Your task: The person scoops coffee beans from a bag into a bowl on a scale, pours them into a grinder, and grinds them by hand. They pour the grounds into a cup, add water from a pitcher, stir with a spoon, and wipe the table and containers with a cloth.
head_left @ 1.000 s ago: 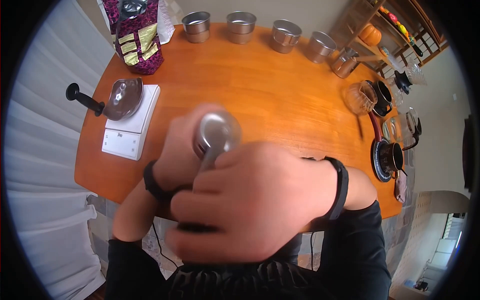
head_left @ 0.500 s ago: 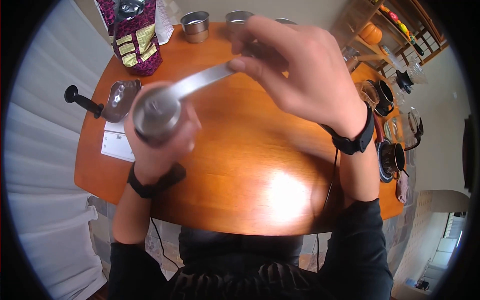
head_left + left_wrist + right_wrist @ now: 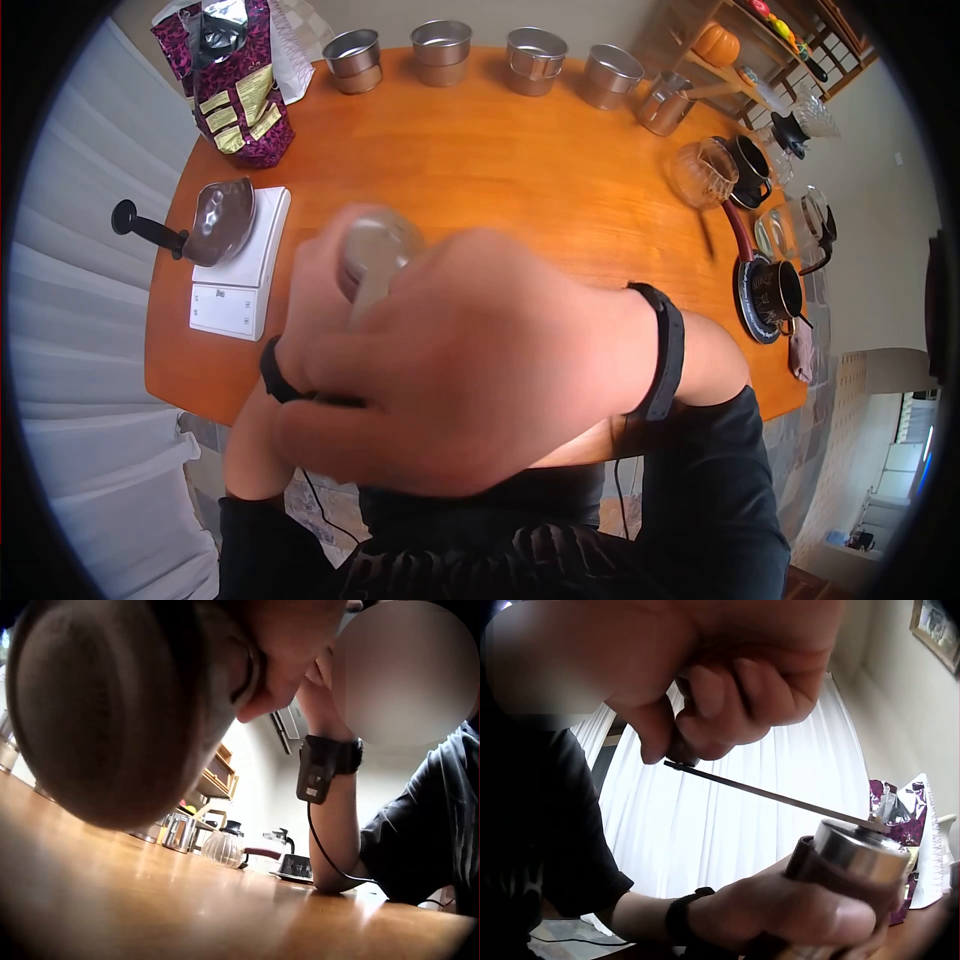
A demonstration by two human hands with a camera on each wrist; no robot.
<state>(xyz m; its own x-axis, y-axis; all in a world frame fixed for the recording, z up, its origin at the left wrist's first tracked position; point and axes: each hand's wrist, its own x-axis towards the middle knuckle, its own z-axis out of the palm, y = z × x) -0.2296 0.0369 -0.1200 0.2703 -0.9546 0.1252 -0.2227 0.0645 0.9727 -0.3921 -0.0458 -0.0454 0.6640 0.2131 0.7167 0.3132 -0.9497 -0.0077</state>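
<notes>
A manual coffee grinder (image 3: 862, 859) with a steel top and a dark band round its body is held above the table, tilted. My left hand (image 3: 795, 907) wraps its fingers around the grinder's body. The flat metal crank (image 3: 772, 797) reaches out from the grinder's top. At the crank's far end, my right hand (image 3: 742, 690) grips a dark knob (image 3: 682, 750) in curled fingers. In the head view the right hand covers most of the crank and part of the left hand. The grinder's rounded base fills the upper left of the left wrist view.
A white scale (image 3: 225, 312) bearing a dark dish (image 3: 222, 222) stands at left, beside a black-handled tool (image 3: 150, 230). Behind it is a purple bag (image 3: 240, 115). Several steel cups (image 3: 440, 62) line the back edge. A glass server (image 3: 700, 175) and a black cup (image 3: 778, 290) stand at right.
The right hand has swung the crank around, from the far right side back toward the body. The left hand and grinder have shifted slightly. The head view has tilted a little.
</notes>
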